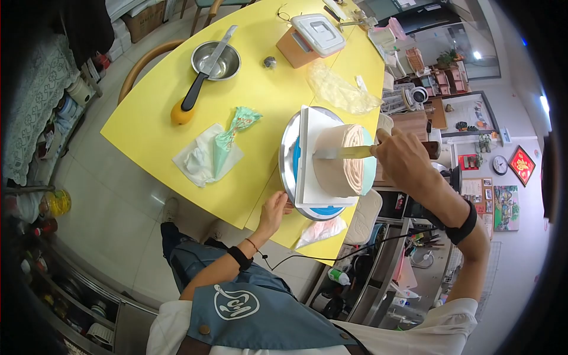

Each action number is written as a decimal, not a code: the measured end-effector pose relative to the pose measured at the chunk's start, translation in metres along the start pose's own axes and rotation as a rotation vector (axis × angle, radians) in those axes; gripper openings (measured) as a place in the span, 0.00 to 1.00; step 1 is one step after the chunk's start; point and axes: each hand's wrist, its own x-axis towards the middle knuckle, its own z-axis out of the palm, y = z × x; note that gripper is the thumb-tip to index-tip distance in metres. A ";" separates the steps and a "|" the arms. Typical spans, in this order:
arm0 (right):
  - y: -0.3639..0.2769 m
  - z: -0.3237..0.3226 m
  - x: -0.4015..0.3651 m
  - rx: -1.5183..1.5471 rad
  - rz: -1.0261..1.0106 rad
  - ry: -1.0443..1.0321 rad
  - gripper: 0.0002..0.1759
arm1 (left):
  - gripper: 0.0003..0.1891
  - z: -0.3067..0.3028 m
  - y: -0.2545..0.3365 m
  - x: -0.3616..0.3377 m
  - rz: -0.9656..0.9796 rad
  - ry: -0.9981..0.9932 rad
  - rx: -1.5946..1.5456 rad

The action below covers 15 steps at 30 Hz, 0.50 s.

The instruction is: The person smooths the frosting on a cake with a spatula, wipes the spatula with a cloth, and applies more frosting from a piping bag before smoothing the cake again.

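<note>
A tall round cake point(337, 171), with pinkish-beige cream on its side and pale green on top, stands on a white square board point(309, 189). Under the board is a metal turntable point(286, 160) with a blue patch. My right hand point(408, 163) is closed round the handle of an icing spatula point(343, 152), whose blade lies along the cake's side. My left hand point(276, 212) touches the turntable's near rim with its fingertips, fingers partly curled. A green piping bag point(222, 152) lies on white paper point(195, 164) left of the turntable.
On the yellow table point(142, 118) are a metal bowl point(228, 64) with a long spatula point(220, 50) across it, a lidded container point(296, 50) and crumpled plastic film point(337, 89). A pinkish piping bag point(321, 231) lies by the near edge. A black cable point(355, 255) crosses in front.
</note>
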 end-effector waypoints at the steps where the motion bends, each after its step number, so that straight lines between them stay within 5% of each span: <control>1: -0.001 0.001 -0.002 -0.004 -0.003 0.007 0.07 | 0.16 0.000 -0.002 -0.001 -0.018 -0.032 -0.005; 4: -0.010 -0.002 -0.009 0.005 0.012 -0.008 0.03 | 0.15 0.000 -0.002 -0.001 -0.033 -0.014 0.000; 7: -0.020 -0.012 -0.015 0.010 0.090 -0.182 0.11 | 0.15 -0.003 0.003 0.006 -0.046 -0.019 0.029; 15: -0.027 0.000 -0.036 0.019 -0.043 0.018 0.08 | 0.15 -0.007 0.020 0.026 -0.050 0.004 0.062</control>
